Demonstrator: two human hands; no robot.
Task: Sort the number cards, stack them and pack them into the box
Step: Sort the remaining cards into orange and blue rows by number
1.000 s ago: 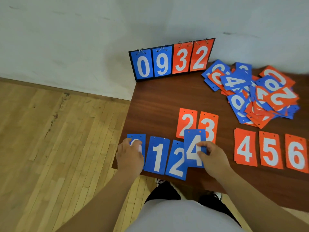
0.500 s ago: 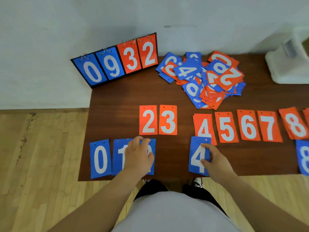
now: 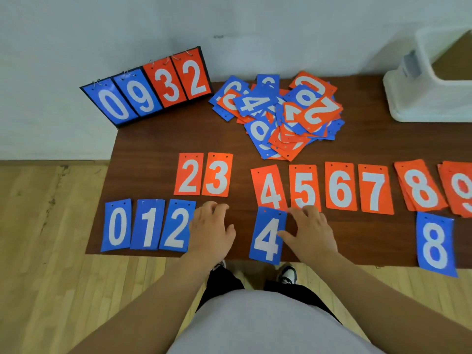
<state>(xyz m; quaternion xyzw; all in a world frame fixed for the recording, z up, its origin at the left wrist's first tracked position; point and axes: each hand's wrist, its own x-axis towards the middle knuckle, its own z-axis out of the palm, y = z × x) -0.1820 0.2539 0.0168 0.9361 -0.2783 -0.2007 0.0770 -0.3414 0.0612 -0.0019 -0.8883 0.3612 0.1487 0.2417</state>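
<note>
Your left hand point(image 3: 212, 231) slid off the blue 2 card point(image 3: 176, 226) and rests flat on the tabletop point(image 3: 153, 144), right hand point(image 3: 311, 233) relaxed too, thumb touching the blue 4 card point(image 3: 268, 237), set under the orange 4 card point(image 3: 268, 187), gap likely saved for a 3.

The orange 9 card point(image 3: 458, 186) and white plastic box point(image 3: 419, 98) towards the bench's right edge are cut off. Buried cards in the blue-and-orange heap point(image 3: 278, 116) are unreadable.
</note>
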